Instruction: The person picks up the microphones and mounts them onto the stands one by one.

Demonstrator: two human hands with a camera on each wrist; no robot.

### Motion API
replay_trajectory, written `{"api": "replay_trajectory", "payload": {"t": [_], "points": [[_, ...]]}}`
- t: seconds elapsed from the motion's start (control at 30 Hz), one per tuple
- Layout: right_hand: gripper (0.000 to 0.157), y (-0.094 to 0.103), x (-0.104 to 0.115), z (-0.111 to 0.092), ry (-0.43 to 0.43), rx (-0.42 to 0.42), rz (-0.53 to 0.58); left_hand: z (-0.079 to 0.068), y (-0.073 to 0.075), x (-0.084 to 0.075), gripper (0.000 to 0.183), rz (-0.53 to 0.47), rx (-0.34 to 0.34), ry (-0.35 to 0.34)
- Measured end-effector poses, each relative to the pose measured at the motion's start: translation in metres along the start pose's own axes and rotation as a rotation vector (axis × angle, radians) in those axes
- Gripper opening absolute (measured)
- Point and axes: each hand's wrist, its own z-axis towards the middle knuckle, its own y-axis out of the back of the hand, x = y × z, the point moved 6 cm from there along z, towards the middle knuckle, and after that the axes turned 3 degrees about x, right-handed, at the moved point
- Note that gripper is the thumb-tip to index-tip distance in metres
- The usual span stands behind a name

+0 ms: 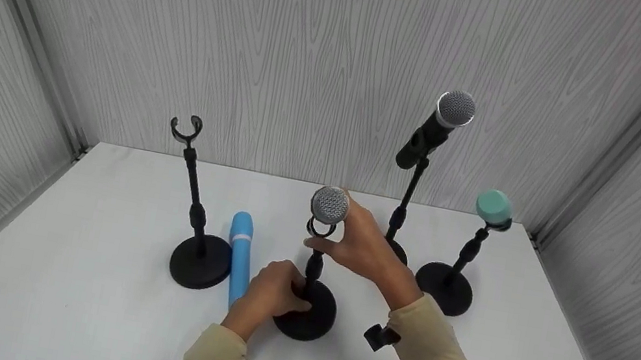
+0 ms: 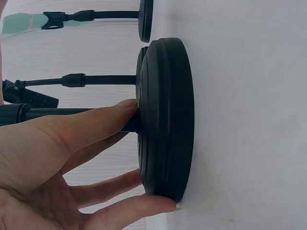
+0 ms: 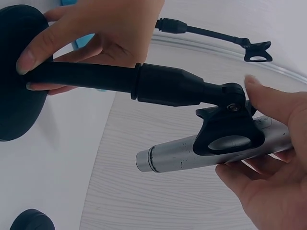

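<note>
A silver microphone [image 1: 330,205] with a mesh head lies in the clip [image 3: 204,136] of the middle black stand [image 3: 168,85]. My right hand [image 1: 363,245] holds this microphone, fingers along its body [image 3: 175,154] and the thumb beside the clip joint. Down at the round base [image 2: 168,120], my left hand [image 1: 273,292] grips the stand, with its thumb by the pole and other fingers reaching the rim. A blue microphone [image 1: 240,256] lies on the table just left of that hand, partly hidden by it.
An unoccupied stand [image 1: 200,261] is at the left. Behind my right hand, a taller stand [image 1: 409,195] carries a black microphone [image 1: 427,134]. At right, another stand [image 1: 445,288] bears a teal-headed microphone [image 1: 494,207]. Wood-grain panels [image 1: 289,56] enclose the white table [image 1: 95,298].
</note>
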Motion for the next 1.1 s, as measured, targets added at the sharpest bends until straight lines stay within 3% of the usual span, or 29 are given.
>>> {"api": "replay_trajectory", "payload": {"t": [0.1,0.37,0.7,1.1], "points": [[0.061,0.0001,-0.0028,0.0007,-0.023,0.005,0.002,-0.0003,0.0006,-0.0004,0.025,-0.007,0.001,0.002],[0.034,-0.0001,-0.0065,0.002,-0.003,-0.007,0.052,-0.0019,0.0002,-0.0012,0.026,-0.016,-0.017,-0.013],[0.043,-0.0001,-0.0076,0.0026,-0.003,-0.01,0.079,-0.0016,0.0002,-0.0001,0.028,-0.033,-0.019,-0.012],[0.039,0.0002,-0.01,0.0027,-0.042,0.012,0.072,-0.0008,-0.0014,0.0014,0.028,-0.027,-0.014,-0.005]]}}
